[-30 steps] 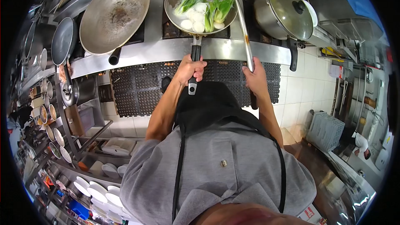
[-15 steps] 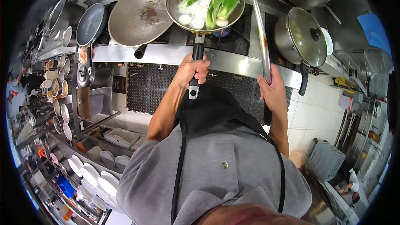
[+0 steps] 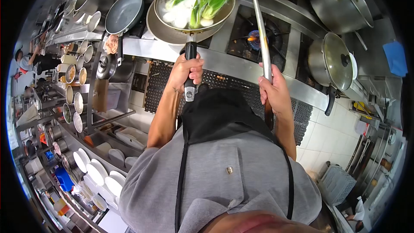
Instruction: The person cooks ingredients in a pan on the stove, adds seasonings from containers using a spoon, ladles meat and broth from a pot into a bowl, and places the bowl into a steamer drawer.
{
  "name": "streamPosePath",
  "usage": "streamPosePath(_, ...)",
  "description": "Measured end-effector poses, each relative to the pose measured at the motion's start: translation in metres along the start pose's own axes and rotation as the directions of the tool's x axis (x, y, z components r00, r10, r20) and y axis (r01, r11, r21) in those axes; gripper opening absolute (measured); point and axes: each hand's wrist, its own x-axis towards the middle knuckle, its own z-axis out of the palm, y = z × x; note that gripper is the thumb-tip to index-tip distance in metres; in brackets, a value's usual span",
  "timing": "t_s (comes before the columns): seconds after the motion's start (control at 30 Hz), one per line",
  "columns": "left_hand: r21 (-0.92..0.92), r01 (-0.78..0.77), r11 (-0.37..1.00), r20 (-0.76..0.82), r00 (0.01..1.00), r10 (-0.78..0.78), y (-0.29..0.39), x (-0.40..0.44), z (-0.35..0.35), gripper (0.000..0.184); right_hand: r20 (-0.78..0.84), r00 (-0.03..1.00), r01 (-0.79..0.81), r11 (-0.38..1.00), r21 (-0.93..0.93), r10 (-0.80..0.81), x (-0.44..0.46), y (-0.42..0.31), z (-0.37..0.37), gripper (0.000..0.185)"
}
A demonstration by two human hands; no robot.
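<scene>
My left hand point(image 3: 186, 72) is wrapped round the black handle of a pan point(image 3: 233, 1). In the pan lie green leafy vegetables point(image 3: 214, 3) and several round white pieces point(image 3: 179, 14). The pan hangs over a wide, empty wok point(image 3: 165, 35), covering most of it. My right hand point(image 3: 272, 87) grips the long metal handle of a ladle point(image 3: 262, 30), whose bowl is at the top edge, right of the pan. Between pan and ladle, a gas burner point(image 3: 254, 39) shows a blue and orange flame.
A lidded pot point(image 3: 336, 62) stands right of the burner, with larger pots point(image 3: 340, 2) behind it. A grey frying pan point(image 3: 124, 13) is at the left. Stacked white plates point(image 3: 97, 172) and several bowls point(image 3: 78, 103) line the left shelves. Other people point(image 3: 29, 58) are far left and lower right.
The pan in my left hand has moved left, off the burner and over the wok, uncovering the flame. My right hand still holds the ladle. The view has shifted toward the right.
</scene>
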Motion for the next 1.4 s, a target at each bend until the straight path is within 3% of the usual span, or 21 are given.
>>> streamPosePath(0.17, 0.01, -0.009, 1.0, -0.048, 0.999, 0.01, 0.022, -0.012, -0.036, 0.018, 0.071, 0.993, -0.108, 0.982, 0.153, 0.098, 0.018, 0.005, 0.034, 0.036)
streamPosePath(0.37, -0.035, -0.021, 0.999, -0.067, 0.998, 0.019, 0.031, -0.013, -0.077, 0.018, 0.135, 0.982, -0.158, 0.966, 0.204, 0.132, 0.043, 0.018, 0.071, 0.032)
streamPosePath(0.67, -0.018, 0.011, 1.0, -0.081, 0.997, -0.012, 0.04, -0.008, -0.109, 0.017, 0.059, 0.984, -0.175, 0.981, 0.08, 0.171, 0.081, 0.025, 0.103, 0.029)
streamPosePath(1.4, 0.045, 0.056, 0.997, -0.1, 0.994, -0.051, 0.057, 0.002, -0.124, 0.016, 0.035, 0.952, -0.304, 0.934, 0.187, 0.303, 0.123, 0.065, 0.115, 0.025)
